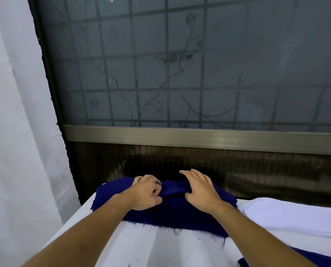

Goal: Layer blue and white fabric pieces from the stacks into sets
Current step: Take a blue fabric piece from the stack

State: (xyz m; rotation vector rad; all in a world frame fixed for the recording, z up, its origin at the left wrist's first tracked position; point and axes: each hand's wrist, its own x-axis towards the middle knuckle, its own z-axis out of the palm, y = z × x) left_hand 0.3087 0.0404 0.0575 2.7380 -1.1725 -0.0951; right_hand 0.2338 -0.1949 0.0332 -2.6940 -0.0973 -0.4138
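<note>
Presently entered, item by item.

- **Blue stack:** It is laid at the far edge of the white-covered table, directly ahead of both hands. Its long axis runs left to right across the view, and its frayed near edge is turned toward the person.
- **Top blue piece:** A ridge of it is raised off the stack, between the hands.
- **Left hand:** The fingers are curled, and the ridge is pinched at its left end.
- **Right hand:** The fingers are straight and spread, laid flat on the stack just right of the ridge. Nothing is gripped. The two hands are held apart, with the ridge between them.
- **White stack:** It is set just beside the blue stack, on its right. It is untouched and nearer the right hand.
- **Loose blue piece:** It is seen at the near right corner of the table, partly cut off by the frame.
- **Step, as judged:** One blue piece is to be separated from its stack, pinched by the left hand while the rest is pinned by the right.
- **Relation noted for the coming move:** The white stack lies along the same left-to-right line, off the blue stack's right end. A white piece would be most easily reached by the right hand.
</note>
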